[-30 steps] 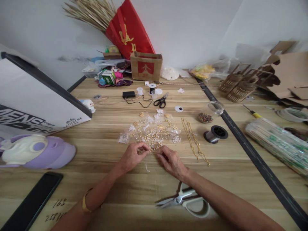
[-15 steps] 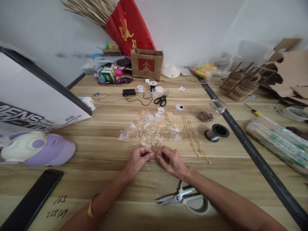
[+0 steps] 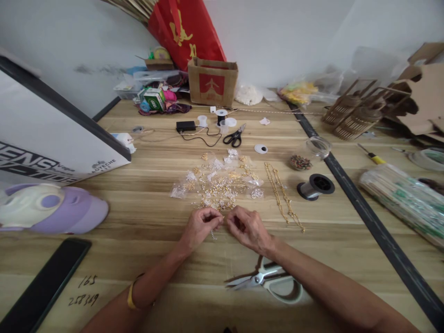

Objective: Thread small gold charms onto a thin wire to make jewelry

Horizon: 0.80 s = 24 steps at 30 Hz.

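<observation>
My left hand (image 3: 199,226) and my right hand (image 3: 247,227) rest on the wooden table (image 3: 145,217), fingertips pinched and almost touching. Between them is a tiny piece I cannot make out, with a short strand of small pale beads (image 3: 212,234) hanging below the left fingers. Just beyond the hands lies a heap of small gold and silver jewellery parts in clear plastic bags (image 3: 218,182). A gold chain (image 3: 281,196) lies stretched out to the right of the heap. Large scissors with pale handles (image 3: 268,282) lie under my right forearm.
A spool of wire (image 3: 315,186), a jar of coloured beads (image 3: 305,157) and black scissors (image 3: 235,136) lie beyond. A white box (image 3: 45,138), a purple cap (image 3: 52,212) and a black phone (image 3: 41,286) sit left. A dark strip (image 3: 374,226) crosses the table right, by a wrapped bundle (image 3: 402,199).
Both hands drew slightly back from the heap and closer together; the bead strand now hangs from the left fingers. The camera tilted down a little.
</observation>
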Motion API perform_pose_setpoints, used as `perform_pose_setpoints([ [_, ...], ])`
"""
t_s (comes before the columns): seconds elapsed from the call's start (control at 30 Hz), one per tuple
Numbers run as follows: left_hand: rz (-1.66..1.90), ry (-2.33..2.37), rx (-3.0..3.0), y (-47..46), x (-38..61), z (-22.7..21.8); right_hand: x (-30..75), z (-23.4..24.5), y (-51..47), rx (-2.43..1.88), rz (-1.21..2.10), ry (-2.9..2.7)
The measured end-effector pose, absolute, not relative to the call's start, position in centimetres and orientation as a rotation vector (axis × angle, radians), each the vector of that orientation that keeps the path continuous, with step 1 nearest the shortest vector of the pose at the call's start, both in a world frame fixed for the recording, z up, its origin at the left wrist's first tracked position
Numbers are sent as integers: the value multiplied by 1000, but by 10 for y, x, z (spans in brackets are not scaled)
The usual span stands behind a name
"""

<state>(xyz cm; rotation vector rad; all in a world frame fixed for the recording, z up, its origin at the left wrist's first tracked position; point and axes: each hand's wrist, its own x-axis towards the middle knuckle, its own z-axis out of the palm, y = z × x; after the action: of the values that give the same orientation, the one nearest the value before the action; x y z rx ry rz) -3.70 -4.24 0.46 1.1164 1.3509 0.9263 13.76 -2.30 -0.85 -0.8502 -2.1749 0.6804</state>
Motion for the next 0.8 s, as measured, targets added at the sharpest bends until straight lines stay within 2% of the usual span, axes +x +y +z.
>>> perform_pose_setpoints([
  [0.8, 964, 1424, 1269, -47, -36, 6, 137, -7, -23, -848, 668, -2207],
])
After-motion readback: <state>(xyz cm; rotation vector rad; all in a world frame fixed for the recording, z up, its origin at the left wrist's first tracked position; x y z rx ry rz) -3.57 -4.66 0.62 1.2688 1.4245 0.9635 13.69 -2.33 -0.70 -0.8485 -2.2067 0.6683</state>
